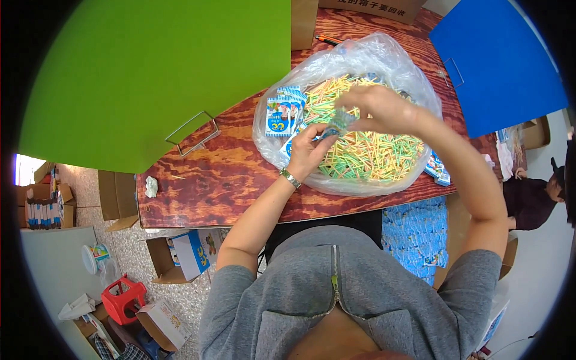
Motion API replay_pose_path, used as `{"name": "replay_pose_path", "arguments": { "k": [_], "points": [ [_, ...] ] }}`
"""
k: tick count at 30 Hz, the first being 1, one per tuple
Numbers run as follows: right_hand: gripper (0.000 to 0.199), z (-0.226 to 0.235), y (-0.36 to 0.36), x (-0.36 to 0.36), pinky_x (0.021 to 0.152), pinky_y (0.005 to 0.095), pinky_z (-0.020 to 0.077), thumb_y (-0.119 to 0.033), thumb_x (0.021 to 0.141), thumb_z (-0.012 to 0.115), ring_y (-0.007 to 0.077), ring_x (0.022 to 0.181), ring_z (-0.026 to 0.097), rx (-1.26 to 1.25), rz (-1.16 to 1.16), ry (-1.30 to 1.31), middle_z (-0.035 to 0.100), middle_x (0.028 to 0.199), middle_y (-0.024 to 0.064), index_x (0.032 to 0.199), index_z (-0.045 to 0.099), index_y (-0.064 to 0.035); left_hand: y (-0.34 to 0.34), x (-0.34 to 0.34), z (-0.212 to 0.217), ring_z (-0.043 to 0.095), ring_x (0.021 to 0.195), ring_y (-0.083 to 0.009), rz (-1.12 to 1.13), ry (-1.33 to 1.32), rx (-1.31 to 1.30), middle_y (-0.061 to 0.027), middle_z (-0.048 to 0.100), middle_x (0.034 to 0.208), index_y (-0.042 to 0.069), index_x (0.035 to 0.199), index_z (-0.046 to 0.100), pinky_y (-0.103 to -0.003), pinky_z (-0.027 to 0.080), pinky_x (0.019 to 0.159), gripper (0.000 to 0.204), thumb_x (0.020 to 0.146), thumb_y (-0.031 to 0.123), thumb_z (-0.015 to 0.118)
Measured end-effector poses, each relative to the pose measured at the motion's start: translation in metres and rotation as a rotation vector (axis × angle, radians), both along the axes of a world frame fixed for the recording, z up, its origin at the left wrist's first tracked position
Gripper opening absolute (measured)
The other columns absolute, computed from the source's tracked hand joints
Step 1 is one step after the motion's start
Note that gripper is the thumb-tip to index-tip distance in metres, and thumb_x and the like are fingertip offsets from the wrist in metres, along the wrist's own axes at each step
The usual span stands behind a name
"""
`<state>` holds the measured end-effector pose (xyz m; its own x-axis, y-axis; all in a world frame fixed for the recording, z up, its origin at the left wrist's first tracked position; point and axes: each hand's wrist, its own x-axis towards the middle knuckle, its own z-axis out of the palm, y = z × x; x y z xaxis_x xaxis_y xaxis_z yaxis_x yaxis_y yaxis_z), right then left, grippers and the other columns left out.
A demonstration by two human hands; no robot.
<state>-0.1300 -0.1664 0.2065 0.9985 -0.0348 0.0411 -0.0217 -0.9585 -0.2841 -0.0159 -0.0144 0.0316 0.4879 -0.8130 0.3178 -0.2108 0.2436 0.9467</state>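
A clear plastic bag (pixel 360 57) lies open on the wooden table (pixel 210 174), full of thin green, yellow and orange sticks (pixel 372 153). My left hand (pixel 307 150) and my right hand (pixel 378 108) meet above the pile and together pinch a small clear packet (pixel 339 122) with a few sticks in it. A metal watch sits on my left wrist. Small blue-and-white packets (pixel 281 115) stand at the bag's left inner side.
A green panel (pixel 156 66) covers the table's left, a blue panel (pixel 495 60) its right. More blue packets fill a box (pixel 417 237) by my right elbow. Cardboard boxes (pixel 180 255) and a red stool (pixel 123 298) stand on the floor. Another person (pixel 534 195) sits at the right.
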Motion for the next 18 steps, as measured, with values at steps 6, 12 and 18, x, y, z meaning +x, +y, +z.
{"name": "replay_pose_path", "arguments": {
  "k": [6,12,18],
  "points": [
    [0.020,-0.061,0.029,0.010,0.069,0.0384,0.0528,-0.015,0.088,0.064,0.0286,0.078,0.068,0.472,-0.325,-0.143,0.068,0.086,0.0127,0.106,0.062,-0.0069,0.024,0.047,-0.006,0.061,0.064,-0.0118,0.141,-0.173,0.043,-0.0079,0.069,0.079,0.004,0.097,0.066,-0.028,0.047,0.058,0.012,0.089,0.012,0.066],
    [0.040,-0.159,0.037,0.023,0.073,0.0442,0.0531,-0.040,0.084,0.069,0.0348,0.086,0.066,0.022,-0.495,0.093,0.065,0.102,0.0171,0.100,0.063,-0.0041,0.037,0.118,-0.020,0.063,0.062,-0.0148,0.185,-0.193,0.271,-0.0107,0.068,0.074,0.001,0.097,0.065,-0.031,0.048,0.058,0.026,0.088,0.025,0.067],
    [0.044,-0.176,0.042,0.041,0.068,0.0494,0.0532,-0.040,0.079,0.073,0.0335,0.100,0.064,-0.011,-0.543,0.148,0.065,0.103,0.0157,0.103,0.064,-0.0040,0.024,0.132,-0.019,0.066,0.064,-0.0201,0.139,-0.267,0.630,-0.0107,0.068,0.082,-0.001,0.108,0.063,-0.034,0.055,0.056,0.031,0.089,0.023,0.066]
  ]
}}
